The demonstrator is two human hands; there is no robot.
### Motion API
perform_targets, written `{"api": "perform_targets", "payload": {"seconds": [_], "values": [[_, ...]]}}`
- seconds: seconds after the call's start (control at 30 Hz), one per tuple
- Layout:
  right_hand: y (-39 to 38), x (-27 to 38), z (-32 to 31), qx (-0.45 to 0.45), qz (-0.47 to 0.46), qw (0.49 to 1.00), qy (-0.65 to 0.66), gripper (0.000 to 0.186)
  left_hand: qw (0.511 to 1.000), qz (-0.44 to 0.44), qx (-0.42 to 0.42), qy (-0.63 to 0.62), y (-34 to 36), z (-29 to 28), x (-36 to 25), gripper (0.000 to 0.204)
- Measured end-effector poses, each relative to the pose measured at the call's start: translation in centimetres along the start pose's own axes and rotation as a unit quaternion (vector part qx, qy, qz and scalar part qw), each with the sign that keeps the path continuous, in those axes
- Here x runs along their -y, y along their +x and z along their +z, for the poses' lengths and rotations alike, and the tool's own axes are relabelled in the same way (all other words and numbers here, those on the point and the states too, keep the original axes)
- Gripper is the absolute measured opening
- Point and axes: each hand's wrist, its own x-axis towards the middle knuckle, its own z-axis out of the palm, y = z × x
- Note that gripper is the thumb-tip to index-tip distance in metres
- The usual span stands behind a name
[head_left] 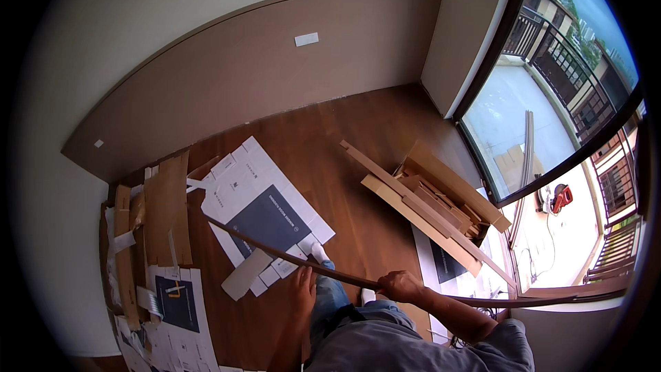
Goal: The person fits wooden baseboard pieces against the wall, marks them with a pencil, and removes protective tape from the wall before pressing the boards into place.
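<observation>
A long, thin brown trim strip [261, 246] crosses in front of my body, from over the flattened cardboard at the left to the doorway side at the right. My right hand [401, 285] is closed around it near my waist, with the fingers wrapped over the top. My left hand [305, 284] is just below the strip, its fingers stretched out toward the strip's lower edge. Whether those fingertips touch it I cannot tell. Under the strip's left part lies a flattened white and dark-grey carton [272, 217] on the floor.
An open cardboard box [454, 203] of brown wood pieces stands ahead right, with a long board [413, 200] across it. Cardboard [167, 217] and packaging lie at left, with a small yellow tool [175, 289]. A red power saw [562, 198] sits outside the glass door [492, 76].
</observation>
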Motion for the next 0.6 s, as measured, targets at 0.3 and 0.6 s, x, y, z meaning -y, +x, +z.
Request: {"api": "perform_targets", "payload": {"seconds": [0.3,0.6], "values": [[19.5,-6.7,-9.1,-0.057,-0.131,0.99,0.02,0.016,0.976,0.121,0.13,0.128,25.7,-6.1,11.1,0.032],[36.3,-14.8,-16.6,-0.122,0.018,0.99,-0.067,0.014,0.938,0.1,0.318,0.094,47.0,-6.5,16.9,0.02]]}}
